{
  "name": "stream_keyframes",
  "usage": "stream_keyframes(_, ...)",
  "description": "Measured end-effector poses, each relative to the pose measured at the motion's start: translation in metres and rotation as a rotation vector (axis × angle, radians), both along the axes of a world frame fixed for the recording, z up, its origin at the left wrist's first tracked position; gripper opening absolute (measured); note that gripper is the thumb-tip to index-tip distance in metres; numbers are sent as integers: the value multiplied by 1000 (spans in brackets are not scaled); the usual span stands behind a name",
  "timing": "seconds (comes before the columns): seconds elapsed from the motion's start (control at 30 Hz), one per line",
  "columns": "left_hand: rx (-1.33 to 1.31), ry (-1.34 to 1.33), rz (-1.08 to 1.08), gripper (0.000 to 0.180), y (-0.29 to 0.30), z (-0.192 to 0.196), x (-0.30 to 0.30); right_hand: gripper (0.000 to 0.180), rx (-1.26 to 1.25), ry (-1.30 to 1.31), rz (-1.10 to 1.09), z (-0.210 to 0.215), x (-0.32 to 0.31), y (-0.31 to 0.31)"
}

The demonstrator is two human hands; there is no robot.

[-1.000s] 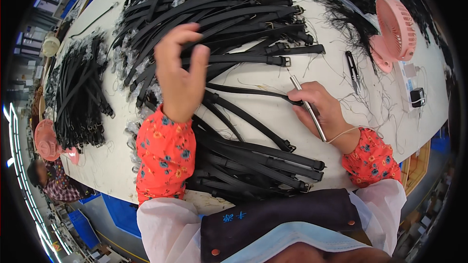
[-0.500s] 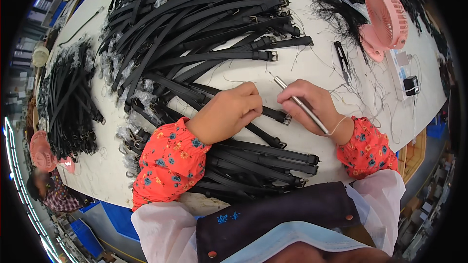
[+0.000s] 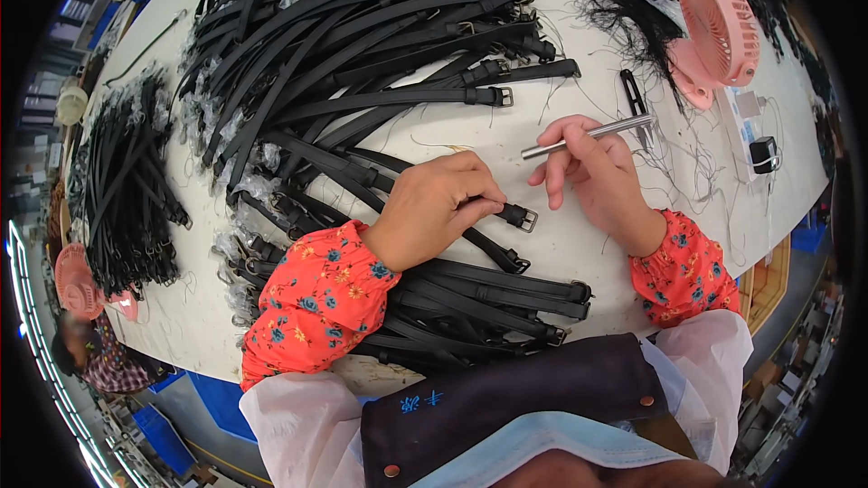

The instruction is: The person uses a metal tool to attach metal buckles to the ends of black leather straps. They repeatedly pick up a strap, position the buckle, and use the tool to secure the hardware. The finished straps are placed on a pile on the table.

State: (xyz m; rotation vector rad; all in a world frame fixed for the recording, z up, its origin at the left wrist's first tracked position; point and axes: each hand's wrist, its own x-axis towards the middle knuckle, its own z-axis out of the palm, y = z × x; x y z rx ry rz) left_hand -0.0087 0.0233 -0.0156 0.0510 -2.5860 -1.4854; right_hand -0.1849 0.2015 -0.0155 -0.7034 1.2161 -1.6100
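Observation:
My left hand (image 3: 440, 205) is closed, with thumb and fingertips pinching a black belt (image 3: 514, 212) just behind its metal buckle, which sticks out to the right. Across the fingers of my right hand (image 3: 604, 176) lies a slim silver pen-shaped tool (image 3: 588, 136), gripped near its middle by thumb and forefinger. It lies nearly level, its left end slightly lower. The other right fingers are loosely curled, apart from the belt. More black belts (image 3: 488, 294) lie below my left hand, buckle ends to the right.
A large heap of black belts (image 3: 362, 45) with clear plastic wrap covers the far table (image 3: 624, 280). A smaller bundle of straps (image 3: 127, 190) lies left. At right are black thread snips (image 3: 633, 95), loose threads, a pink fan (image 3: 719, 32) and a white power strip (image 3: 741, 140).
My right hand has risen and opened somewhat; the silver tool has swung from a steep slant to nearly level. My left hand has shifted slightly right along the belt.

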Motion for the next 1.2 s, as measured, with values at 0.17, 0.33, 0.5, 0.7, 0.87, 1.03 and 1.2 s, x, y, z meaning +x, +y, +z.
stream_keyframes(0.17, 10, -107, 53, 8, -5, 11, 0, 39, 98, 184, 120, 7, 4, 2)
stream_keyframes(0.33, 99, -157, -13, 9, -15, 14, 3, 36, 158, 174, 190, 9, 7, 3)
stream_keyframes(0.5, 124, -185, -54, 7, -16, 17, 4, 35, 174, 205, 208, 10, 9, 4)
stream_keyframes(0.7, 136, -205, -51, 7, -15, 18, 4, 35, 169, 209, 210, 8, 9, 3)
stream_keyframes(0.87, 131, -205, -50, 8, -15, 17, 4, 35, 168, 205, 210, 8, 9, 3)
stream_keyframes(1.03, 134, -201, -69, 7, -14, 17, 4, 36, 161, 199, 211, 9, 10, 3)
stream_keyframes(1.2, 148, -247, -79, 7, -14, 18, 4, 36, 164, 202, 208, 8, 9, 3)
